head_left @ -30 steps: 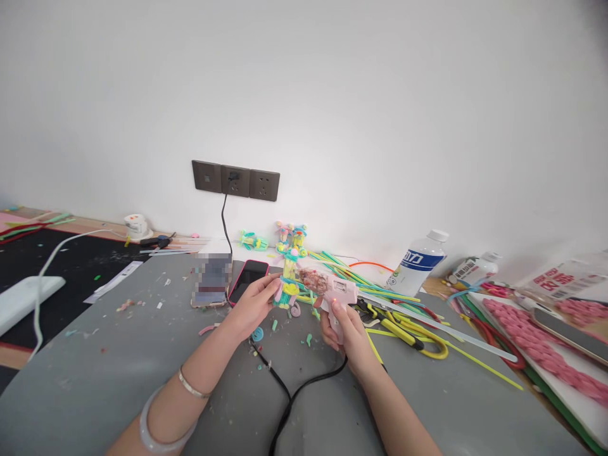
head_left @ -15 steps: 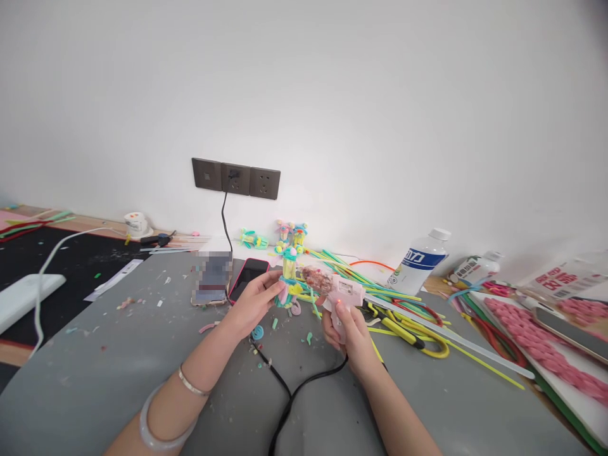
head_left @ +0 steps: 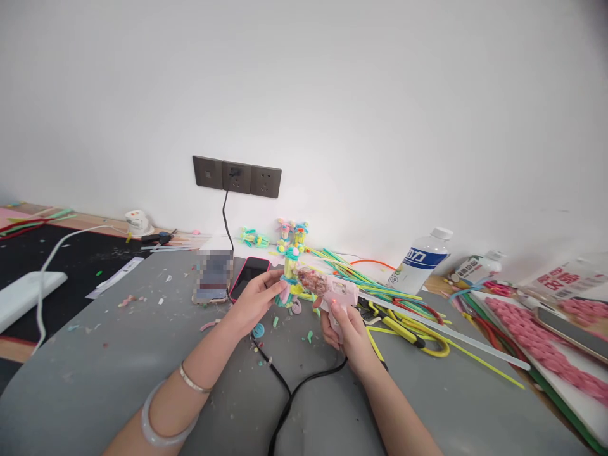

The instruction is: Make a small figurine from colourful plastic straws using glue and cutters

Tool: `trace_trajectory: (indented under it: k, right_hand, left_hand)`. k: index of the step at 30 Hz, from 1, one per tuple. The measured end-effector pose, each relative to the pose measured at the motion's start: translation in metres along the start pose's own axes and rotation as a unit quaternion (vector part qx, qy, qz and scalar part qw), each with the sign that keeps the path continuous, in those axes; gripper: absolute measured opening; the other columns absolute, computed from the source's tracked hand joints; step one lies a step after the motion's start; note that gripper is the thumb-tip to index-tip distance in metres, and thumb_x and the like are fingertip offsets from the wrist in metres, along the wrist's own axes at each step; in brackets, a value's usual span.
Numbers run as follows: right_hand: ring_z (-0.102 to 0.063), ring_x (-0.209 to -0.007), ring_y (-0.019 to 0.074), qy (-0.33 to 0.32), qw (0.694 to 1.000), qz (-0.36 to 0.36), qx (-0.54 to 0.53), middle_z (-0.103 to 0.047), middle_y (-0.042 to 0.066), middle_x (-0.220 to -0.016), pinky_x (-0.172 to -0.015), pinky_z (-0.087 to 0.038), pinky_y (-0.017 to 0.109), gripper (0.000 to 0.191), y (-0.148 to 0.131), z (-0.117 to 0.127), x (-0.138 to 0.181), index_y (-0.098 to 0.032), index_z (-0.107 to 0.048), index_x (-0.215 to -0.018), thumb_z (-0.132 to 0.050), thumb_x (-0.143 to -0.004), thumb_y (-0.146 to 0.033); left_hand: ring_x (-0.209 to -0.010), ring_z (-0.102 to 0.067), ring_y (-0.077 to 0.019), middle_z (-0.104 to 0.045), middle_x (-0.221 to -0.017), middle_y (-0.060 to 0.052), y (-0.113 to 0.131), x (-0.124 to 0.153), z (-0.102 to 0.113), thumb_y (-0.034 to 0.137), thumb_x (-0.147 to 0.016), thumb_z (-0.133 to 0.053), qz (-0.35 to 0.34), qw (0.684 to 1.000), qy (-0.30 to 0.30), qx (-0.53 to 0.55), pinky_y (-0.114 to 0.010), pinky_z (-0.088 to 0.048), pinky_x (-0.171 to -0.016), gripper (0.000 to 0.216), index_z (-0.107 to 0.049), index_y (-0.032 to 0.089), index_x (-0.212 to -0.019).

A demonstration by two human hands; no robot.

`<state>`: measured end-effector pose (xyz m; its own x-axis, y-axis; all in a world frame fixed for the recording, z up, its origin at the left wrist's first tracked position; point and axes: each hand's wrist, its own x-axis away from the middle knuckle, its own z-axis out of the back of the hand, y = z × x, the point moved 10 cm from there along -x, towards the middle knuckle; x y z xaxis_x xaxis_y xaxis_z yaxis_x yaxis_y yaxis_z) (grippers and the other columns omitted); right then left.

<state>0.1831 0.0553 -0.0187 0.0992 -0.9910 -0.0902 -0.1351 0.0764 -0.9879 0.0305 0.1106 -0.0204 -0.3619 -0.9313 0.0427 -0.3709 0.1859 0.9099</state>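
My left hand (head_left: 256,303) pinches a small multicoloured craft figure (head_left: 289,282) upright, above the grey worktop (head_left: 118,367) near its far edge. My right hand (head_left: 342,326) grips the pink glue gun (head_left: 335,294), nozzle touching the figure. Its black cord (head_left: 294,396) trails toward the near edge.

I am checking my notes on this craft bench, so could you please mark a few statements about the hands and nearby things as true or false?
1. The right hand grips a pink glue gun. True.
2. The left hand holds scissors. False: it holds a colourful straw figure.
3. The glue gun's nozzle points at the straw figure. True.
4. The water bottle stands left of the wall sockets. False: it lies to their right.
5. A pink-cased phone lies on the grey mat. True.
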Motion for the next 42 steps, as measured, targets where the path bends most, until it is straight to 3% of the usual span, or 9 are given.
trace_trajectory:
  k: [11, 25, 31, 42]
  right_hand:
    - [-0.024, -0.035, 0.006, -0.002, 1.0, -0.009, 0.006, -0.036, -0.011, -0.044, -0.037, -0.02, 0.022, 0.054, 0.0012, -0.0003, 0.0004, -0.017, -0.057, -0.091, -0.054, -0.084, -0.071]
    - [-0.026, -0.035, 0.0056, -0.007, 1.0, 0.003, 0.006, -0.036, -0.011, -0.044, -0.038, -0.022, 0.021, 0.05, 0.0019, 0.0015, -0.0001, -0.018, -0.054, -0.09, -0.053, -0.087, -0.067]
    - [-0.026, -0.035, 0.0056, -0.003, 1.0, -0.001, 0.015, -0.036, -0.011, -0.044, -0.037, -0.023, 0.021, 0.051, 0.0018, 0.0018, -0.0001, -0.017, -0.055, -0.09, -0.054, -0.086, -0.068]
    - [-0.025, -0.039, 0.0061, 0.058, 0.997, 0.032, 0.043, -0.035, -0.01, -0.047, -0.039, -0.021, 0.021, 0.049, -0.0031, 0.0063, 0.0047, -0.015, -0.06, -0.093, -0.058, -0.086, -0.063]
  left_hand:
    - [-0.076, -0.055, -0.0133, -0.061, -0.082, -0.002, 0.0027, 0.0009, -0.0034, 0.042, -0.076, -0.08, -0.012, 1.0, -0.014, -0.011, -0.027, -0.043, -0.073, 0.043, -0.071, 0.019, -0.111]
    - [-0.074, -0.055, -0.0133, -0.062, -0.079, -0.002, 0.0058, 0.0027, -0.005, 0.042, -0.069, -0.085, -0.015, 1.0, -0.001, -0.001, -0.027, -0.04, -0.072, 0.046, -0.072, 0.017, -0.105]
    - [-0.078, -0.055, -0.0146, -0.063, -0.083, -0.002, 0.0025, 0.0007, -0.0023, 0.042, -0.075, -0.081, -0.01, 1.0, -0.008, -0.017, -0.028, -0.041, -0.075, 0.044, -0.07, 0.019, -0.112]
    - [-0.081, -0.055, -0.0158, -0.062, -0.085, -0.002, 0.0034, 0.0015, -0.0004, 0.042, -0.072, -0.082, -0.013, 1.0, 0.012, -0.023, -0.029, -0.039, -0.075, 0.045, -0.07, 0.018, -0.109]
